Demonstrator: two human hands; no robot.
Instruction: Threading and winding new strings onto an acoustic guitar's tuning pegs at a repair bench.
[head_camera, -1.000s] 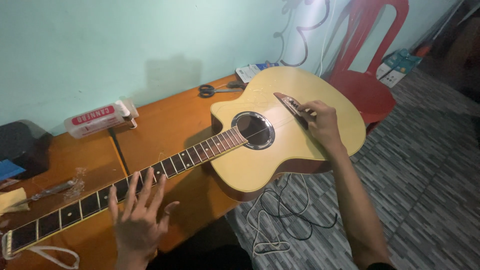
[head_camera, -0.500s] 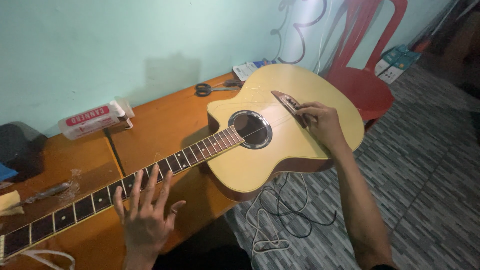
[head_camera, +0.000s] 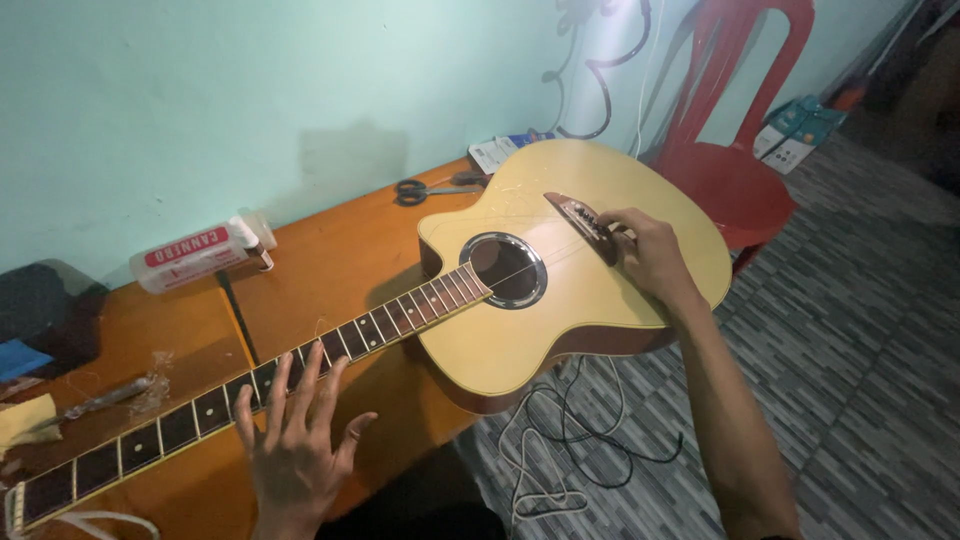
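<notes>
Left hand (head_camera: 295, 450) has slid up, open and flat on the guitar neck (head_camera: 300, 355); right hand (head_camera: 650, 250) stays pinched at the bridge (head_camera: 580, 222), guitar steadied.

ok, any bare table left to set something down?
Bare wood between the bottle, the scissors and the guitar neck. The left end is crowded: dark bag, yellow cloth, scraps. The left hand covers the neck; the right hand is at the bridge.

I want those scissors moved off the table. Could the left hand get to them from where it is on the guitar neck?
Probably yes. The left hand rests on the guitar neck, and the scissors lie beyond it on bare tabletop. Only the low neck lies between.
</notes>
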